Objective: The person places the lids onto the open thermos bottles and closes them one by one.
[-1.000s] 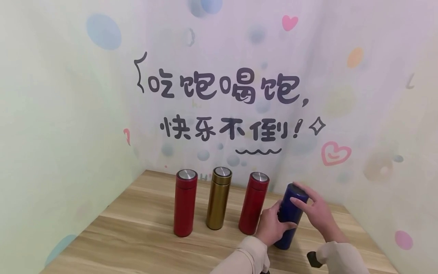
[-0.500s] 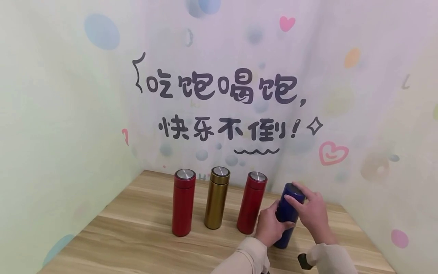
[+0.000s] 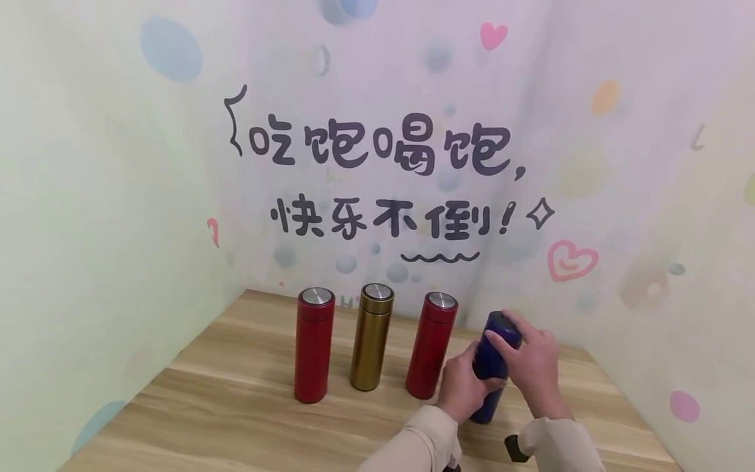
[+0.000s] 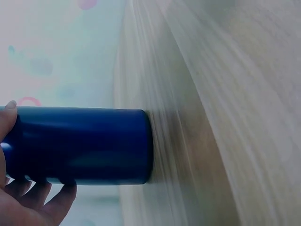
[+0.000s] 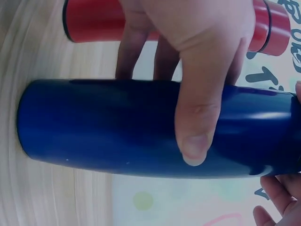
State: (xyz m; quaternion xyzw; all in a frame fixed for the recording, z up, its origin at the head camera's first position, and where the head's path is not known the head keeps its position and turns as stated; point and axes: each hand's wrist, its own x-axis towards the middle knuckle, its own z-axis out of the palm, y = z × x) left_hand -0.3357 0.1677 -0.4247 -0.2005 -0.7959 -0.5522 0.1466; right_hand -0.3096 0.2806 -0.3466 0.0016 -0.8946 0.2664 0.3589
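Note:
A dark blue thermos bottle [image 3: 488,362] stands at the right of the table, its base on the wood. My left hand [image 3: 463,390] grips its body around the middle, thumb across the front; the right wrist view shows this thumb [image 5: 197,127] plainly. Up at the top, my right hand [image 3: 535,364] holds the dark lid end [image 3: 503,321] between thumb and fingers, and partly hides it. In the left wrist view the lower body of the blue bottle [image 4: 94,146] shows, with fingers curled around its upper part. Whether the lid is loose cannot be seen.
Left of the hands stand a red thermos [image 3: 432,347], a gold thermos [image 3: 370,347] and another red thermos [image 3: 314,347], all upright with silver lid tops. The wooden table [image 3: 236,406] meets a printed cloth backdrop [image 3: 377,151] behind and at both sides.
My right wrist has swung slightly left around the top of the blue thermos. The left hand keeps its grip, and the three other bottles have not moved; the head view shifts a little.

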